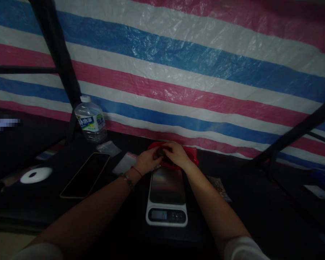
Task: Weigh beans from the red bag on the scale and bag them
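Note:
Both hands meet over a red plastic bag or tray point(193, 153) just behind the kitchen scale point(168, 187). My left hand point(146, 160), with bracelets at the wrist, comes in from the left. Its fingers are closed around something dark reddish-brown. From the other side, my right hand point(177, 153) reaches in with bent fingers pressed together at the same dark stuff, too dim to name. The white scale has a dark platform and a lit display. Small clear plastic bags point(126, 162) lie beside my left hand.
A smartphone point(85, 175) and a white oval object point(36, 175) lie on the black table at left. Behind them stands a clear plastic bottle point(90, 121). A small packet point(219, 187) lies past my right forearm. Striped plastic sheeting point(178, 65) hangs behind dark frame bars.

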Available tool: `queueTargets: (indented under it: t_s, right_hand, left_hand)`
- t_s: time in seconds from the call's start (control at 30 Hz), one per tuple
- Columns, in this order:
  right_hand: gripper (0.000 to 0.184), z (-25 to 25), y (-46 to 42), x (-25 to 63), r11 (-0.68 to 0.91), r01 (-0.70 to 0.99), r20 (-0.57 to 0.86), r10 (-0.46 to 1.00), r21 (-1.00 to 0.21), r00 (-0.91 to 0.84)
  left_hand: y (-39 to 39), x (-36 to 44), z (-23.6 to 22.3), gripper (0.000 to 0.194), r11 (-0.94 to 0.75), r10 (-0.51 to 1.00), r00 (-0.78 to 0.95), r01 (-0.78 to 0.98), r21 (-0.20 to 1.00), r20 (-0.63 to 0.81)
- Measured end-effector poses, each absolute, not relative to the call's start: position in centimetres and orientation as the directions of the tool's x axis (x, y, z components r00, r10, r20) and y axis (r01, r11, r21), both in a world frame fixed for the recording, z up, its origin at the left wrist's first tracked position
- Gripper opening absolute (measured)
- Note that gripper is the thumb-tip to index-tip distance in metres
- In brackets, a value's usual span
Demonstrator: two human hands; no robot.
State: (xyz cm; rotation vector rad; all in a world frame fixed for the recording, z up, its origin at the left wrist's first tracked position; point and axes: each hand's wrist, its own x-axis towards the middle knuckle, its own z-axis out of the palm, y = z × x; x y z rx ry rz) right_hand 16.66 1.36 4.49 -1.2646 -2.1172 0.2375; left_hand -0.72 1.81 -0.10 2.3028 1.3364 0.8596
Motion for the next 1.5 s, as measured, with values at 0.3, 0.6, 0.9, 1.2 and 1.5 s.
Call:
queueTargets:
  t_s: [0.3, 0.6, 0.9, 1.2, 1.5]
  right_hand:
    - [0.02, 4.69, 1.3, 16.61, 0.492, 0.732, 0.382, 0.862, -0.472, -0.334]
    - [0.031, 4.45, 1.35, 16.72, 0.49, 0.662, 0.406, 0.866, -0.567, -0.293]
    - [0.021, 4.54, 1.33, 16.64, 0.482, 0.717, 0.431, 0.859, -0.503, -0.275]
    - [0.03, 4.28, 1.54, 16.8, 0.525, 0.656, 0.463, 0.838, -0.542, -0.287]
    - [0.058, 4.39, 0.8, 16.39, 0.508, 0.63, 0.42, 0.857, -0.587, -0.3]
  left_hand:
    - [1.91, -0.77, -0.34, 0.058, -0.469, 0.883, 0.351, 0.683, 0.561, 0.312]
    - [2.01, -0.86, -0.51, 0.058, -0.458, 0.886, 0.328, 0.724, 0.515, 0.327]
    - [1.89, -0.81, -0.27, 0.064, -0.428, 0.902, 0.31, 0.729, 0.534, 0.3]
    - [1.74, -0.77, -0.05, 0.06, -0.438, 0.895, 0.297, 0.726, 0.529, 0.333]
    - [1.8, -0.79, -0.3, 0.062, -0.445, 0.892, 0.297, 0.714, 0.54, 0.341]
